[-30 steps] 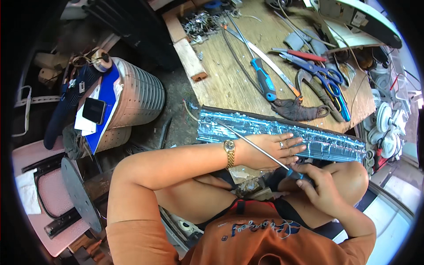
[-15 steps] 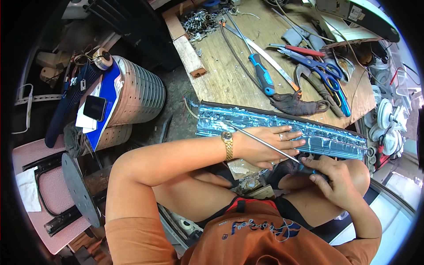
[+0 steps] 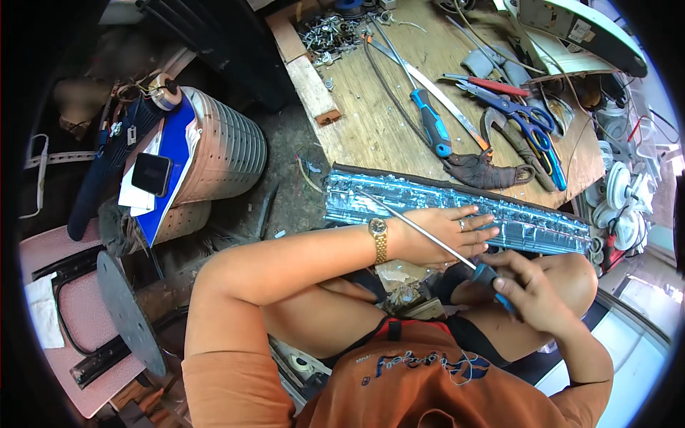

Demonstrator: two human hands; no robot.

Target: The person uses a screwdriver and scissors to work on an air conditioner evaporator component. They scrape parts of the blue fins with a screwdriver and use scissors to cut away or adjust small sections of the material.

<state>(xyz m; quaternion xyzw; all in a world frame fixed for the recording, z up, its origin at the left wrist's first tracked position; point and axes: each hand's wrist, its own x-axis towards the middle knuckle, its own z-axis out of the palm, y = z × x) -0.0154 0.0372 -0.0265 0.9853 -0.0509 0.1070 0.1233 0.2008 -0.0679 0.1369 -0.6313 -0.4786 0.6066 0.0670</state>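
Observation:
A long, shiny, ribbed panel (image 3: pixel 357 196), bluish-silver with a dark strip along its far edge, lies across the near edge of the workbench. My left hand (image 3: pixel 442 232), with a gold watch on its wrist, rests flat on it, fingers stretched out. In my right hand (image 3: pixel 529 285) is a screwdriver (image 3: pixel 421 232), its blue and black handle wrapped by the fingers near my knee. The long shaft passes over my left hand, and its tip points at the panel's left part. Whether the tip touches the panel I cannot tell.
The wooden bench (image 3: pixel 389 132) carries a second screwdriver (image 3: pixel 430 121), a hacksaw blade (image 3: pixel 457 110), scissors (image 3: pixel 524 114), a sickle-like blade (image 3: pixel 514 143) and piled screws (image 3: pixel 325 36). White spools (image 3: pixel 624 185) crowd the right. A perforated metal drum (image 3: pixel 228 143) with a phone (image 3: pixel 151 173) stands left.
My right hand has turned slightly, showing more of the screwdriver's handle. The shaft's tip has moved a little up and left along the panel. My left hand still lies flat there.

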